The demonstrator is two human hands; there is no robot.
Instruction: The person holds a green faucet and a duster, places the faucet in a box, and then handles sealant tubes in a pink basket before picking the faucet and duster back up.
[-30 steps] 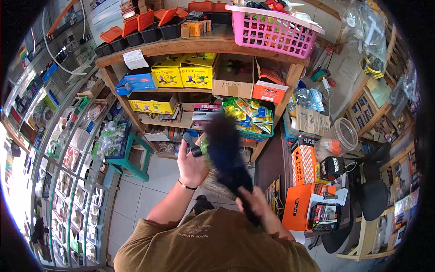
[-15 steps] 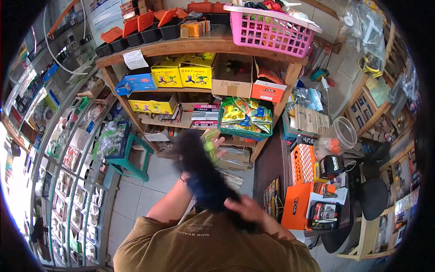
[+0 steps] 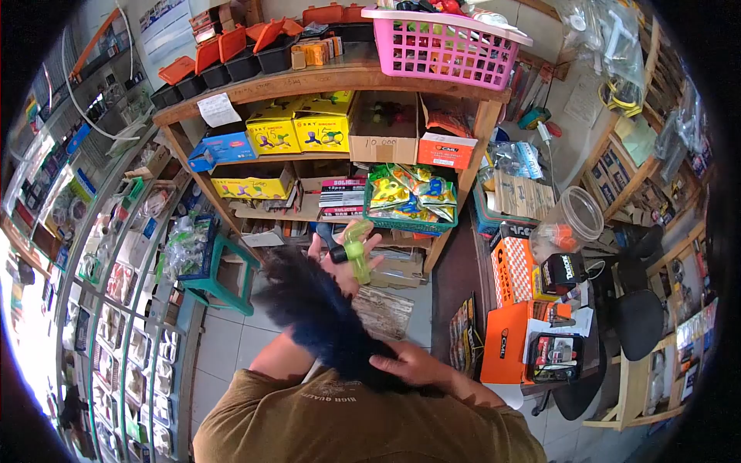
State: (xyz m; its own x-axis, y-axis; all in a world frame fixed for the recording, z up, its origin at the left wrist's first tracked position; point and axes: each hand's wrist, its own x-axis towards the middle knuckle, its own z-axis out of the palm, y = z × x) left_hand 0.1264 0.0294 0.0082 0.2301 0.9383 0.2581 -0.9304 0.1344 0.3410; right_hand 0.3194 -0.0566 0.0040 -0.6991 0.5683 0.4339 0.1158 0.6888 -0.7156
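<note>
On the palm of my left hand (image 3: 336, 272), fingers spread, rests a translucent yellow-green plastic fitting (image 3: 356, 253) with a black end piece. My right hand (image 3: 409, 364), in front of my chest, is closed round the lower part of a dark blue-black feather duster (image 3: 320, 312). The duster's fluffy top leans up to the left, across my left wrist and just below the fitting. It hides the wrist and part of the left forearm.
Ahead stands a wooden shelf (image 3: 309, 80) with yellow boxes, a pink basket (image 3: 444, 55) and a green basket of packets (image 3: 411, 224). A green stool (image 3: 220, 278) and glass display case are left. An orange box (image 3: 505, 343) and clear jar (image 3: 575, 224) sit right.
The duster has swung left and down, off the fitting, and its bristles look more spread. More of my left palm and the fitting's black end show. The view has shifted slightly.
</note>
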